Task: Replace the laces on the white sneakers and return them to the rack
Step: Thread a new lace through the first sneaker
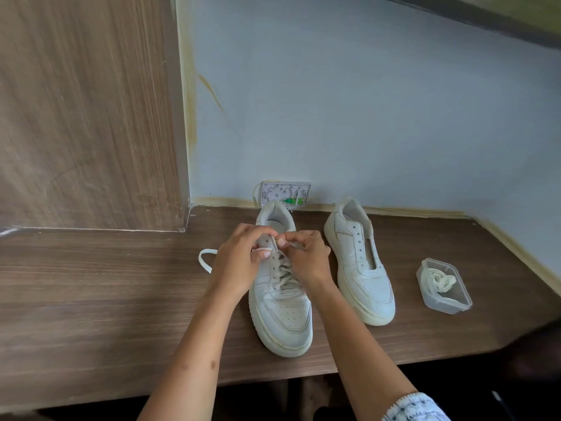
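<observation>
A lace (274, 270) is being worked at the top eyelets of the left sneaker (280, 299), mid-frame on the table (91, 299).

The lace is pinched by the curled fingers of both the left hand (239, 262) and the right hand (306, 259); the upper eyelets are hidden by them. A loose loop is seen left of the hands. The unlaced right sneaker (359, 262) is set beside it. A tub (443, 286) at right holds another lace (440, 281), hard to make out.

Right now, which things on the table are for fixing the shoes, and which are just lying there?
For the job: laced sneaker, lace, unlaced sneaker, tub of laces, left hand, right hand.
Just there: wall box.
</observation>
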